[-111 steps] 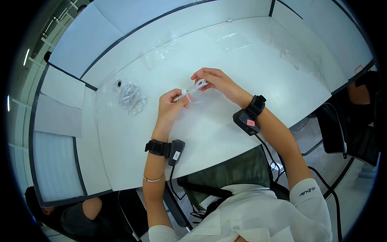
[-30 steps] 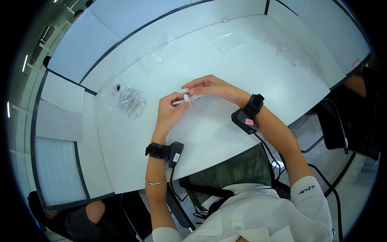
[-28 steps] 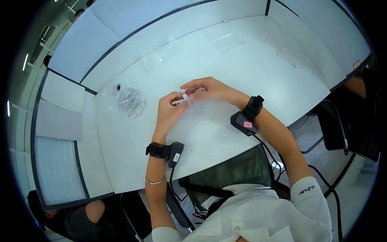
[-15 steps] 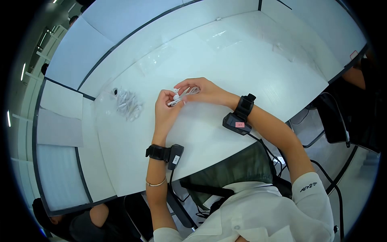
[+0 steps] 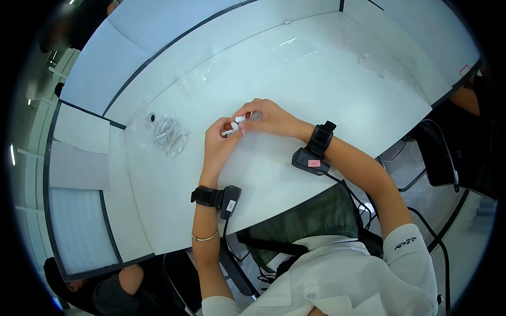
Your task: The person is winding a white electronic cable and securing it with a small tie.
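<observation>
A pair of white wired earphones (image 5: 233, 127) is pinched between my two hands over the white table. My left hand (image 5: 217, 141) closes its fingers on the earbud end. Touching it from the right, my right hand (image 5: 268, 118) also has its fingers closed on the earphones, and its palm and fingers cover most of the coiled cable. To the left of my hands lies a pile of white coiled earphones (image 5: 169, 136), which seems to be in or on clear plastic. A small black round piece (image 5: 153, 118) sits at the pile's upper left edge.
Clear plastic bags (image 5: 295, 50) lie toward the back of the table (image 5: 295, 184), which low white partitions (image 5: 174, 68) enclose. Black wrist devices with cables (image 5: 311, 160) are strapped to both my forearms. Other people (image 5: 118, 292) sit at lower left and far right.
My fingertips have drawn closer together over the earbuds, and less of the coiled cable shows now. A person in dark clothing has come into view at the upper left.
</observation>
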The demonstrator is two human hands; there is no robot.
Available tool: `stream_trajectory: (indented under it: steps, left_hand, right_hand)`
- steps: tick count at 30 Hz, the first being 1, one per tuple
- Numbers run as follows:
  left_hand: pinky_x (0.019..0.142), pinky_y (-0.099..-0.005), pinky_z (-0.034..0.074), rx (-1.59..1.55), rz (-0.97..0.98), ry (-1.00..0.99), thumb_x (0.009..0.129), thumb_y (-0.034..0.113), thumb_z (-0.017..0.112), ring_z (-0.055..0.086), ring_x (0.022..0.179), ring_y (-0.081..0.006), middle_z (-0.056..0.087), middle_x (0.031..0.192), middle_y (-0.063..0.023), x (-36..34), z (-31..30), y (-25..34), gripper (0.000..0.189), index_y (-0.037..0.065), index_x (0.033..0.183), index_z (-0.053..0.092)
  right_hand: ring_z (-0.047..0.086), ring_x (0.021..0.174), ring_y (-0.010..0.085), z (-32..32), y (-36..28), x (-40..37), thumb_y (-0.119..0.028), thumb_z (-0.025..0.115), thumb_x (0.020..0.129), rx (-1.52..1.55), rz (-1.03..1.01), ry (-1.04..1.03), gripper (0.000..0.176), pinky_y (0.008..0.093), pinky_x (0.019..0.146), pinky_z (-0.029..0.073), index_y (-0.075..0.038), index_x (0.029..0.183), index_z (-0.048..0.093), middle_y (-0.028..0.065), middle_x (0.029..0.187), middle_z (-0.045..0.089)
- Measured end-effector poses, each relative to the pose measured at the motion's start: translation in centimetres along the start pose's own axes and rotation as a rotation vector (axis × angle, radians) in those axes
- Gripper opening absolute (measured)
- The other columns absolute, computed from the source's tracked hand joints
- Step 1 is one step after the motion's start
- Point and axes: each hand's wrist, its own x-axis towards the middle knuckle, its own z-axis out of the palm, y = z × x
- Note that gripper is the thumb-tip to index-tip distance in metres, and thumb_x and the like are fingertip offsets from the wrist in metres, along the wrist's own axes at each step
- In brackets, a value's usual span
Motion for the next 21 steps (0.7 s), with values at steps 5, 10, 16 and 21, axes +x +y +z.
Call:
stream_trajectory:
  steps: [5, 10, 16, 21]
  left_hand:
    - [0.053, -0.0191, 0.038, 0.034, -0.091, 0.012, 0.076, 0.011, 0.069, 0.05, 0.063, -0.0048, 0.058, 0.071, 0.0001, 0.2, -0.2, 0.0, 0.015, -0.001, 0.083, 0.063]
    - [0.059, -0.0191, 0.036, -0.146, -0.099, -0.047, 0.081, 0.013, 0.066, 0.046, 0.064, -0.0046, 0.055, 0.073, 0.0028, 0.1, -0.6, -0.4, 0.011, 0.003, 0.085, 0.061]
    - [0.07, -0.0202, 0.04, -0.542, -0.039, -0.12, 0.085, 0.012, 0.063, 0.05, 0.076, -0.0077, 0.058, 0.086, -0.0004, 0.3, -0.8, -1.3, 0.012, 0.003, 0.092, 0.06]
    - [0.079, -0.0233, 0.043, -0.638, -0.054, -0.142, 0.086, 0.012, 0.063, 0.055, 0.086, -0.0113, 0.06, 0.09, -0.0031, 0.2, -0.8, -1.4, 0.015, 0.002, 0.097, 0.06]
  right_hand:
    - [0.051, 0.098, 0.0151, -0.1, -0.6, 0.0, -0.02, 0.063, 0.083, -0.054, 0.012, -0.03, 0.023, 0.0294, 0.086, 0.04, -0.01, 0.104, 0.066, 0.0044, 0.099, 0.063]
    - [0.051, 0.095, 0.0152, 0.1, -1.3, -0.1, -0.024, 0.059, 0.087, 0.07, 0.009, 0.084, 0.026, 0.0277, 0.084, 0.04, -0.011, 0.109, 0.064, 0.0035, 0.109, 0.057]
    - [0.05, 0.092, 0.0113, -0.5, -2.7, 0.1, -0.027, 0.045, 0.095, 0.318, 0.023, 0.123, 0.032, 0.0262, 0.084, 0.039, -0.004, 0.113, 0.058, 0.0037, 0.097, 0.057]
    - [0.05, 0.086, 0.01, -0.1, -3.8, -0.3, -0.025, 0.051, 0.092, 0.208, 0.015, 0.08, 0.027, 0.0251, 0.08, 0.04, -0.005, 0.109, 0.059, 0.0033, 0.098, 0.059]
